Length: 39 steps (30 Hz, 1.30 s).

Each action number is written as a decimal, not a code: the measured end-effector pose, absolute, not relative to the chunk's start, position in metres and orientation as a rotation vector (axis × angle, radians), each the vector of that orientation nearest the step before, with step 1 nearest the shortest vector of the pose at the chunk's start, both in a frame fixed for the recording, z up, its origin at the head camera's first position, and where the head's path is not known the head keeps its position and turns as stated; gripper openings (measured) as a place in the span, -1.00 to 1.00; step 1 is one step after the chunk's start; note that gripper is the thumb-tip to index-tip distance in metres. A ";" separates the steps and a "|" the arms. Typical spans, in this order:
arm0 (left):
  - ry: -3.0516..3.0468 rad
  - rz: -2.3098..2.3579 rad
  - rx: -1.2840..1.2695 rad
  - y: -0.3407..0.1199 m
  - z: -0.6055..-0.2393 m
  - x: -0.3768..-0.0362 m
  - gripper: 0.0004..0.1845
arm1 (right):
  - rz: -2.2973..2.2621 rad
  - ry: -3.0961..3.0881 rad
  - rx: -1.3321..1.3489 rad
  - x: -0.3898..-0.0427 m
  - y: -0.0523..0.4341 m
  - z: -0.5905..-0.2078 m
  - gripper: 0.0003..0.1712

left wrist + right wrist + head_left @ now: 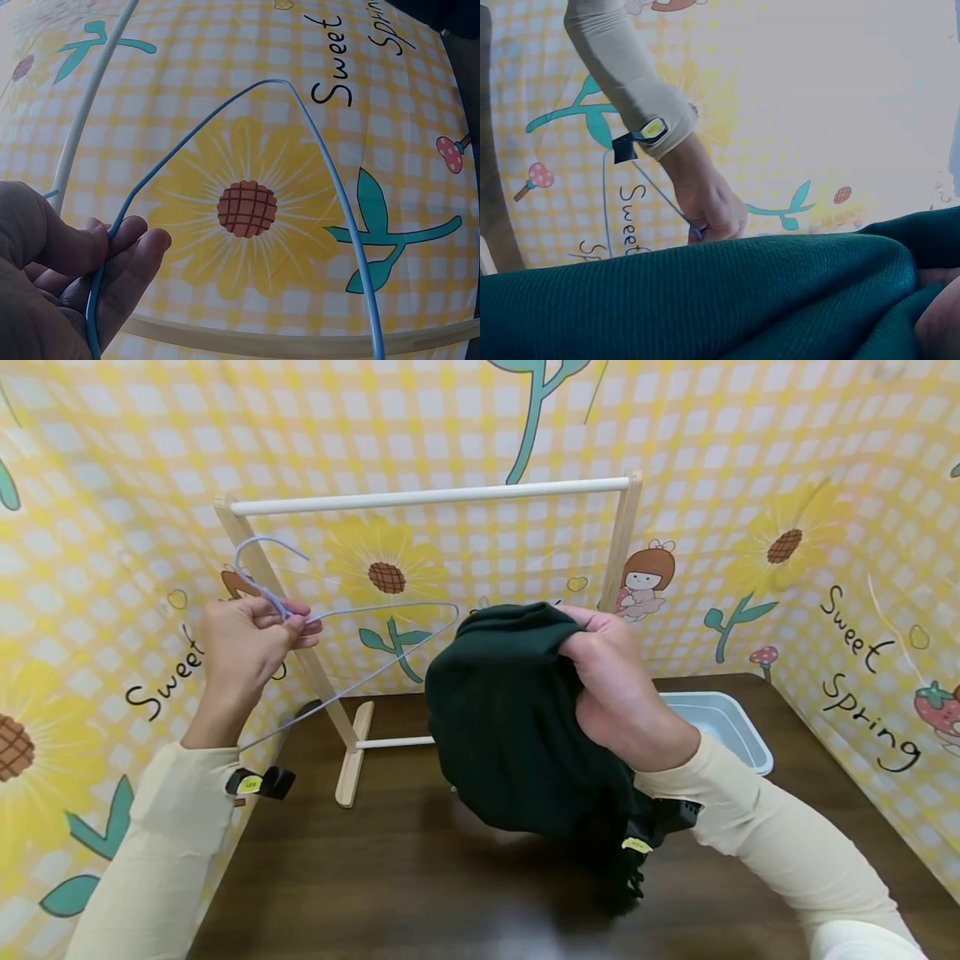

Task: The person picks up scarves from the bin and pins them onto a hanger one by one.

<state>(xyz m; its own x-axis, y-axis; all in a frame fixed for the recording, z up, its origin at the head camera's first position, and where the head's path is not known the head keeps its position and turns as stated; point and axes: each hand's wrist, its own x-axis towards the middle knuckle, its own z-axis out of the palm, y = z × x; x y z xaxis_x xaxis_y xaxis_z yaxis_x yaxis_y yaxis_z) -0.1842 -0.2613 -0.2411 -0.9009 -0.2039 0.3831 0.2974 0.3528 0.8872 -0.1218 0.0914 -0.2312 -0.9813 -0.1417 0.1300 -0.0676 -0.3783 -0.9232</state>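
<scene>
Counts: 1 wire hanger [352,647], light blue; 1 dark green knit garment [517,718]; 1 wooden rack [431,497] with a single white top rail; 1 pale blue bin [731,727]; 2 hands, both in cream sleeves with a small black wrist unit each.

Left hand [251,643]: raised in front of the rack's left upright, fingers curled round the hanger at the neck, just below the hook. Left wrist view confirms it: thumb and fingers [131,259] pinch the wire, which loops up and out to the right. Hook points up, the triangle body runs out to the right and down toward the left forearm. Hanger is in the air, clear of the rail, nothing on it.

Right hand [611,672]: fingers clenched into the top of the green garment, holding it bunched up above the desk [420,877]. Fabric hangs down in a lump from the grip, lower edge near the desk; can't tell if it touches. Hanger's right tip sits just beside the garment's upper left edge; contact unclear.

Rack stands at the back of the dark brown desk. Bin sits on the desk to the right, partly hidden behind the right hand.
</scene>
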 end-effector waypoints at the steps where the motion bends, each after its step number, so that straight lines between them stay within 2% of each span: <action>1: -2.200 -1.551 -0.080 -0.262 -0.242 -0.184 -0.80 | -2.558 1.716 -0.294 -0.122 0.090 -0.230 -0.57; 25: -2.324 -1.450 -0.064 -0.264 -0.235 -0.179 -0.72 | -2.604 1.596 -0.431 -0.115 0.060 -0.210 -0.57; 39: -2.347 -1.437 -0.043 -0.263 -0.238 -0.181 -0.75 | -2.604 1.531 -0.411 -0.116 0.035 -0.209 -0.56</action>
